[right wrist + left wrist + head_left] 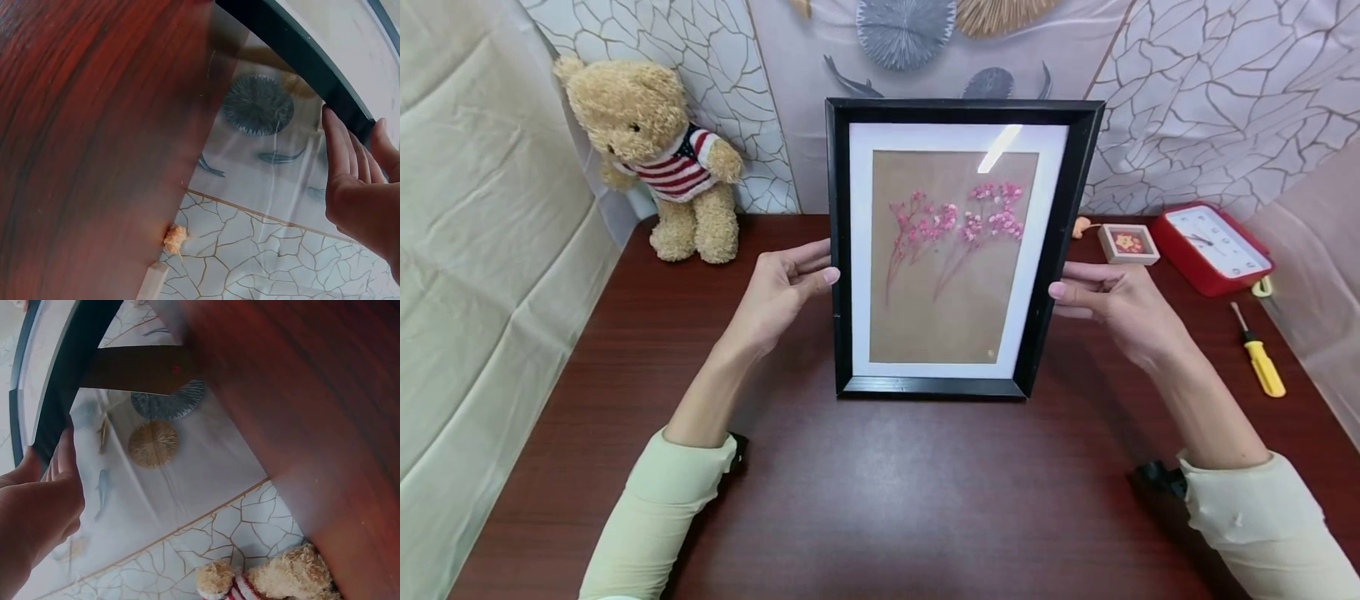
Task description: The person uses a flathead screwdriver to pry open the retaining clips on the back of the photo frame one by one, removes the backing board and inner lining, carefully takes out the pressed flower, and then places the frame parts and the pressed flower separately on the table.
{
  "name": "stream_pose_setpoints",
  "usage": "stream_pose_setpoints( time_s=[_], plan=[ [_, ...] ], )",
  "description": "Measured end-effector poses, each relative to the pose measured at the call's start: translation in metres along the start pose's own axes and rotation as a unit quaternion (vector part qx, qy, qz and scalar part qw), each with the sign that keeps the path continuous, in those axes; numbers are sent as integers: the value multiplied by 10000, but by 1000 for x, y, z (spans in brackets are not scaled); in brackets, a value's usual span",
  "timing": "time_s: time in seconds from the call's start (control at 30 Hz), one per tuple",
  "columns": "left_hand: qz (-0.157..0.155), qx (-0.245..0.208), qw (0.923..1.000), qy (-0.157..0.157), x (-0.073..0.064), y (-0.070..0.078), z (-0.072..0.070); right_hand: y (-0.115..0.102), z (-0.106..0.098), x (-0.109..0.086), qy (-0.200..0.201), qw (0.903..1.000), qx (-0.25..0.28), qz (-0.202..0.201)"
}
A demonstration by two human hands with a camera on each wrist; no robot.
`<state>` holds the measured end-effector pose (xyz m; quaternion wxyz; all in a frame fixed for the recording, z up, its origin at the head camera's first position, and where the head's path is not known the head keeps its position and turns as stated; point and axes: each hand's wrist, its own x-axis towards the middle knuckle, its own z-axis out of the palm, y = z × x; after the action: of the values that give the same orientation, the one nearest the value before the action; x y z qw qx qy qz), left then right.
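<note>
A black picture frame (934, 387) with a white mat stands nearly upright at the middle of the table, leaning slightly back. Behind its glass are sprigs of pink dried flowers (936, 221) on brown backing, with a streak of light reflected near the top. My left hand (775, 292) grips the frame's left side, thumb at the front and fingers behind. On the opposite side, my right hand (1120, 304) holds the border the same way. The left wrist view shows a brown support leg (128, 367) reaching from the frame's back toward the table.
A teddy bear (681, 171) in a striped sweater sits at the back left. Along the right are a small boxed ornament (1129, 243), a red clock (1213, 250) and a yellow-handled screwdriver (1262, 362). A patterned cloth backdrop (1037, 50) rises behind the table.
</note>
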<state>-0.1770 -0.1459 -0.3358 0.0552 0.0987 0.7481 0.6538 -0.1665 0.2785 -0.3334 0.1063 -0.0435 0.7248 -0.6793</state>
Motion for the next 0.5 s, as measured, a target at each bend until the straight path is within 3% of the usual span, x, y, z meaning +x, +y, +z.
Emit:
stream_pose_setpoints(
  time_s=[0.1,0.23,0.37,0.5],
  plan=[
    [188,107,9998,32,-2,2,0,-3,0,-2,218,9961,-853,-64],
    [464,176,9987,77,-3,3,1,-5,1,-6,541,9801,-1906,-154],
    [727,222,9970,164,-3,2,3,-6,0,-9,792,9682,-2336,-422],
    [970,328,9944,268,-3,-1,3,-6,-1,-10,910,9634,-2433,-660]
  ],
)
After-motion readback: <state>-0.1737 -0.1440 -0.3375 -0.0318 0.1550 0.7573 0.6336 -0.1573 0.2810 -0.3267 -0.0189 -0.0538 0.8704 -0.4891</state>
